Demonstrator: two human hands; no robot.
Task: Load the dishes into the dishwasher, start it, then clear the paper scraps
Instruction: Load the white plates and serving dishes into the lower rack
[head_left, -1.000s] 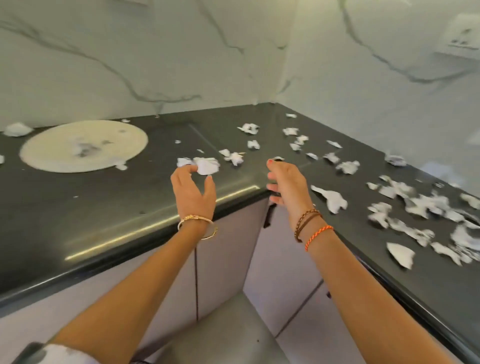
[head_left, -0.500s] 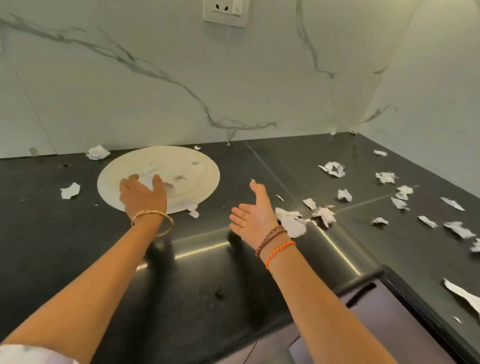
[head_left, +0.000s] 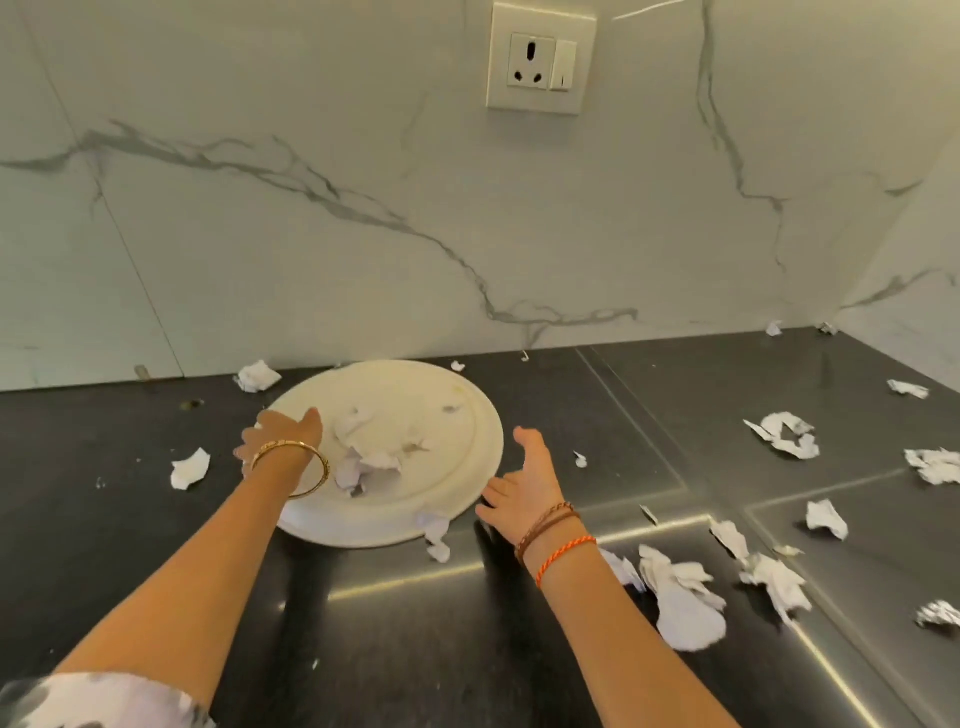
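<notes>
Head view: looks down across a dark countertop (head_left: 363, 649) toward a marble-veined wall.
Near edge: patterned sleeve (head_left: 98, 699) cut off at the lower left corner; both forearms reach forward from the bottom of frame.
Right wrist: orange cord (head_left: 563, 553) and brown braided bands (head_left: 545, 519), partly overlapping.
Right hand (head_left: 524, 488): palm turned inward, thumb up, fingers straight and spread, holding nothing; fingertips just beside the plate's right rim, contact hard to judge.
Near-right scraps: large torn paper pieces (head_left: 680, 608) lying flat on the countertop just right of the right forearm, partly hidden behind it.
Left wrist: gold bangle (head_left: 293, 465).
Left hand (head_left: 283, 431): over the plate's left side, seen from the back; fingers hidden below the knuckles, possibly curled on paper, grip cannot be told.
Plate (head_left: 447, 467): cream, round, flat on the countertop near the wall; left rim covered by the left hand.
On the plate: crumpled paper scraps (head_left: 371, 457) heaped near the left hand; one scrap (head_left: 434, 527) hangs over the near rim.
Left of plate: lone scrap (head_left: 189, 467) on the countertop; crumpled wad (head_left: 257, 375) at the wall.
Right side: more scraps (head_left: 784, 434) scattered well apart, some cut off by the frame edge.
Far wall: socket with switch (head_left: 540, 60), top edge cropped.
</notes>
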